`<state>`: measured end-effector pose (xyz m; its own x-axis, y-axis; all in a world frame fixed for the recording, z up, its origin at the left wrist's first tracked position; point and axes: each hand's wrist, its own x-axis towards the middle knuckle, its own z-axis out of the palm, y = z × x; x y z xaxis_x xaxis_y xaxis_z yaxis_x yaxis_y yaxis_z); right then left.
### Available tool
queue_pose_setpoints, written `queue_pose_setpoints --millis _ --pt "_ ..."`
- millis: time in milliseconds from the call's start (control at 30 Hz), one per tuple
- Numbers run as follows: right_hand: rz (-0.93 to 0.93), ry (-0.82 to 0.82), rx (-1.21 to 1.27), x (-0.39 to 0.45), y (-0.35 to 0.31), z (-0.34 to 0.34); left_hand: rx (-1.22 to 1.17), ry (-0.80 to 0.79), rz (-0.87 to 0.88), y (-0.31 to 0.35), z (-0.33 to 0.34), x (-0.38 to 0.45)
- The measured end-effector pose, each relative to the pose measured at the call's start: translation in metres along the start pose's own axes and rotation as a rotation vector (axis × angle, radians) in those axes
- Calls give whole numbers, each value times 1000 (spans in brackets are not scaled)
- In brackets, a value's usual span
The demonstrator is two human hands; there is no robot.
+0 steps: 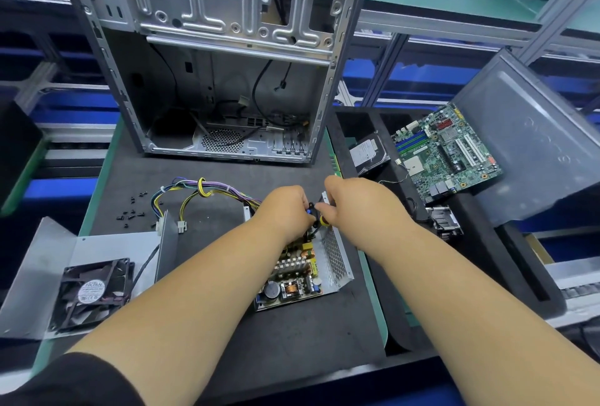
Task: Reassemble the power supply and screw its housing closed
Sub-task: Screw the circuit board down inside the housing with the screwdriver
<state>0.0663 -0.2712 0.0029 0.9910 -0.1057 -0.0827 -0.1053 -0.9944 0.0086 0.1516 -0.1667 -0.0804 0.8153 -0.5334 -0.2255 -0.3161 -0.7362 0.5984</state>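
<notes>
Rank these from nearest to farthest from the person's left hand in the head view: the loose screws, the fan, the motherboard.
From the left hand:
1. Loose screws, to its left on the black mat.
2. Fan, lower left, on the grey housing cover.
3. Motherboard, far right, beyond the right hand.

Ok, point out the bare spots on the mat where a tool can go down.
Bare mat lies in front of the power supply, toward the near edge. A second strip runs between the computer case and the wire bundle. Crowded: loose screws at the left, fan cover beside them, both hands over the supply's far end.
</notes>
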Motion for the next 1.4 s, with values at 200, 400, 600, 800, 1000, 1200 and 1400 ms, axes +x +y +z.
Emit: queue_pose_setpoints --millis 200,400,600,800,1000,1200,1400 --pt "6 74 7 -3 -6 3 1 -28 10 2 -3 -1" --pt "-22 29 114 -5 -2 -3 -2 -7 7 1 -3 -2" --pt "5 76 49 -9 -5 2 1 -20 5 2 -4 -2" --pt "4 -25 248 -8 -1 -9 -4 -21 1 1 -3 -1" --pt "33 -4 169 0 1 -12 12 -14 9 0 -1 1" --pt "17 45 -111 3 -2 4 6 -14 8 2 -3 -2" --pt "24 72 61 -4 -7 3 10 -26 22 2 -5 -3"
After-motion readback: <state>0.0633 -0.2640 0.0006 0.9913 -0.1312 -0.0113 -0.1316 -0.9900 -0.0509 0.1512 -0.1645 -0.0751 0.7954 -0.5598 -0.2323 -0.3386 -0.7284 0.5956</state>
